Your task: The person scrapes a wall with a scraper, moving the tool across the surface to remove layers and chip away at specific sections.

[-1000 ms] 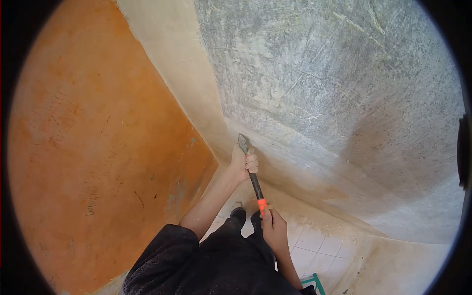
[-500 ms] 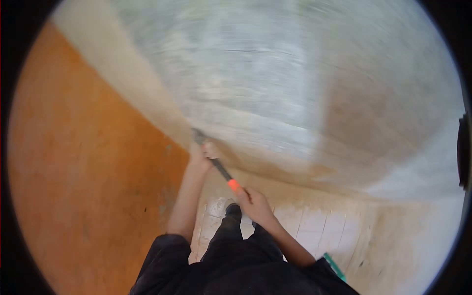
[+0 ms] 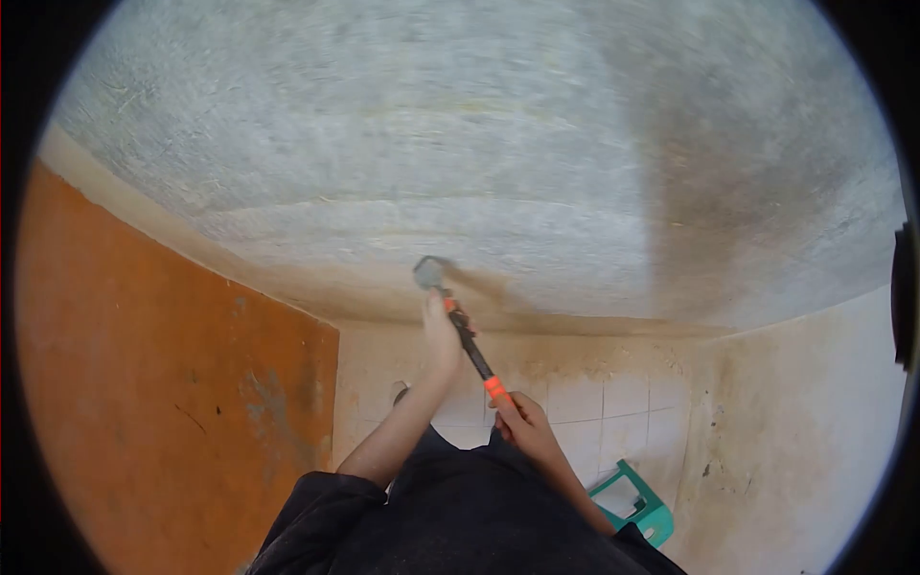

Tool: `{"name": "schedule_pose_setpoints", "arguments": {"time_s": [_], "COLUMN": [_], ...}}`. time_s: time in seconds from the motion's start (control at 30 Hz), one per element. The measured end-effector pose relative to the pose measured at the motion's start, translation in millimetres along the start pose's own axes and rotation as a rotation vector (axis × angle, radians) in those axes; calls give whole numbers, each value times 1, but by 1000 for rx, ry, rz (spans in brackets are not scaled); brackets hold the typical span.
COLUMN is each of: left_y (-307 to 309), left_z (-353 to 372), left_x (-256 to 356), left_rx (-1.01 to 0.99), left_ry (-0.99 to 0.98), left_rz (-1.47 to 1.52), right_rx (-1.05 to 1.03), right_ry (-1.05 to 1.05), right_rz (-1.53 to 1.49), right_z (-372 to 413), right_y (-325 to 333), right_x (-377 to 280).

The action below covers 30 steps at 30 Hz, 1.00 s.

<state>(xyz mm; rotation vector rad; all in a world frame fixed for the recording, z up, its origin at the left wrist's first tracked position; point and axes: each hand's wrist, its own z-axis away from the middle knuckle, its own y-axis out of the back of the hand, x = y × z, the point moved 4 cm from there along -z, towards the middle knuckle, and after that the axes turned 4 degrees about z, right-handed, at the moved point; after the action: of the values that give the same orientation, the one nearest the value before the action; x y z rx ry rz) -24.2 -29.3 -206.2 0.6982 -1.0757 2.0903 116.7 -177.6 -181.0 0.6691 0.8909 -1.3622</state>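
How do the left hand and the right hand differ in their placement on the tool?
The left hand grips the tool near its grey head; the right hand holds the opposite end. The left hand is farther from the torso, the right hand closer. Both are bare.

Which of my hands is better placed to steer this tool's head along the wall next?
Probably your left hand: it grips the tool just below its head, nearer the wall; your right hand holds the orange part farther back.
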Motion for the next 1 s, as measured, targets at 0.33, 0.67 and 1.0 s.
{"name": "schedule_pose_setpoints", "arguments": {"time_s": [0.33,0.67,1.0], "left_y": [-138,-141,-133], "left_z": [53,42,35], "left_x": [-109,-108,-111], "left_rx": [-111,58,120], "left_ry": [16,-58,-124], "left_rz": [-84,-106,-161], "right_rx": [-83,132,44], "right_ry": [-115,121,-1], "right_rz": [-40,362,332], "right_z": [58,34,24], "right_y": [160,161,162], "right_x": [-4,13,11]}}
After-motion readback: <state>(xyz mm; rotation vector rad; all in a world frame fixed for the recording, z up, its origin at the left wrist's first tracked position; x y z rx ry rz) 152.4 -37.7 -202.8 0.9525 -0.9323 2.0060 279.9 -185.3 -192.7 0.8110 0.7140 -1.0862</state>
